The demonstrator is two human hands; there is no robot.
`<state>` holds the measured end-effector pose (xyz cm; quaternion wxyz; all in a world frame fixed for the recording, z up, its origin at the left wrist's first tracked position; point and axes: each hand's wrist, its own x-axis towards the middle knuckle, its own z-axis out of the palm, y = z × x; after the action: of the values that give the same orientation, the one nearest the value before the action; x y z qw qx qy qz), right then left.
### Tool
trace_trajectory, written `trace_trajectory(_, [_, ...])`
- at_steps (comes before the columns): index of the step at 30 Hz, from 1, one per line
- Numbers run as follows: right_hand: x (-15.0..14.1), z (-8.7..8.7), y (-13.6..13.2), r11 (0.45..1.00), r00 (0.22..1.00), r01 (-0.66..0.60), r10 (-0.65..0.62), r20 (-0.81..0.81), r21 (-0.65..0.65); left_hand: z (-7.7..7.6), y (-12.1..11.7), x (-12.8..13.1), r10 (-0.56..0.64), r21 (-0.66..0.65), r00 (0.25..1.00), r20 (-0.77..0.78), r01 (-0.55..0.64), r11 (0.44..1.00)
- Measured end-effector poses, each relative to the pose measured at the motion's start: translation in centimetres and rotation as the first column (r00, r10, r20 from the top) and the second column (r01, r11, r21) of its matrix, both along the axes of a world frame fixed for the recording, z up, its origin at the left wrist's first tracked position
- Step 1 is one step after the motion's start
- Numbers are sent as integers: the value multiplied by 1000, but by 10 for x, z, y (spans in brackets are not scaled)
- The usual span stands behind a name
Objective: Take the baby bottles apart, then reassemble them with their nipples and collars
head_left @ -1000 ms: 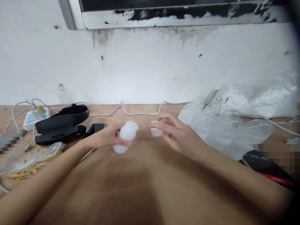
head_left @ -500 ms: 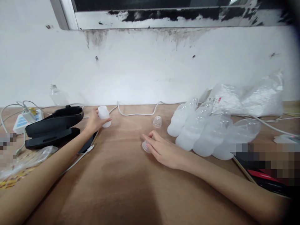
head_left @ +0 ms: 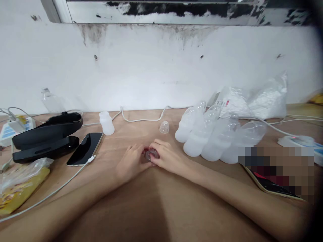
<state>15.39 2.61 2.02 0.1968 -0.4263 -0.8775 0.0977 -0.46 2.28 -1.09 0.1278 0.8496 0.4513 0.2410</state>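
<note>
Both hands meet at the middle of the table around a small clear, round, ridged piece (head_left: 151, 155), possibly a bottle collar. My left hand (head_left: 132, 161) closes on its left side, fingertips partly hidden. My right hand (head_left: 165, 156) pinches it from the right, thumb and fingers bent over it. A frosted white bottle body (head_left: 107, 123), waisted and without a cap, stands up the table to the left. Behind the hands sits a clear dome-shaped cap (head_left: 164, 127). Several frosted bottles with clear domed tops lie in a row to the right, among them the nearest-left bottle (head_left: 184, 131).
On the left are a smartphone (head_left: 85, 149), a white cable (head_left: 58, 191), a black case (head_left: 47, 134), a yellow snack bag (head_left: 24, 191) and a power strip (head_left: 25, 127). A clear plastic bag (head_left: 267, 101) leans on the wall at the back right.
My left hand has let go of the frosted bottle, which stands on the table, and has come over to the clear piece. My right hand has closed on that piece. The view has shifted slightly.
</note>
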Motion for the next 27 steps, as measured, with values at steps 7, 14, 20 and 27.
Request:
trace_trajectory(7, [9,-17,17,962,930,149,-214,-299,-227,9,4,-5,45,6,995,-84,-45,999])
trace_trajectory(14, [1,-10,63,966,933,250,-258,-250,-63,17,41,-22,252,144,946,-206,-225,964])
trace_trajectory(20, [-25,-26,91,974,960,229,-225,-169,3,1,70,-25,323,200,923,-207,-284,938])
trace_trajectory(27, [-26,-34,92,982,973,187,-181,-146,25,-2,73,-30,354,186,914,-197,-320,929])
